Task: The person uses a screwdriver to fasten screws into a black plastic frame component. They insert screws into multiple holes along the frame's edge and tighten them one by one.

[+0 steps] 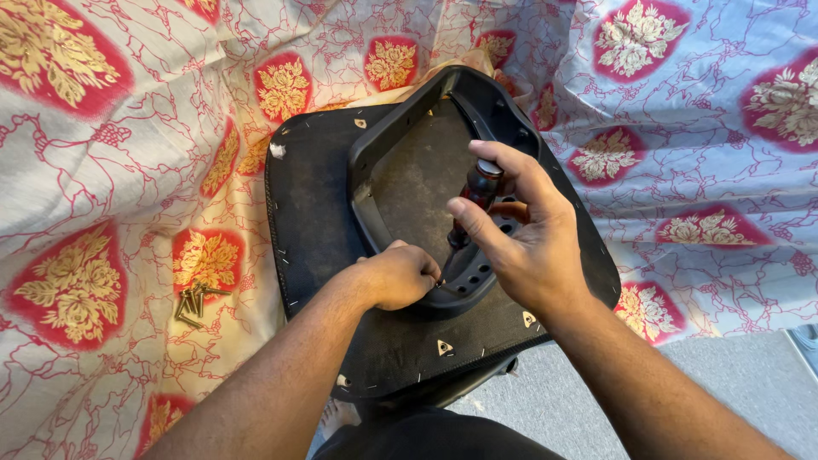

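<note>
Gripping a dark-handled screwdriver (477,200), the right hand (524,243) holds it upright over the black plastic frame (388,145) on the upturned seat base (315,213). Left hand (400,274) fingers pinch at the tip, apparently steadying a screw. Spare screws (194,302) lie at 9 o'clock on the floral sheet (102,170); fastening appears unfinished.

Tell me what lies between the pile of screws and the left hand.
In the head view, between the screws and the left hand lie a strip of flowered cloth and then the flat black underside of the seat.
</note>
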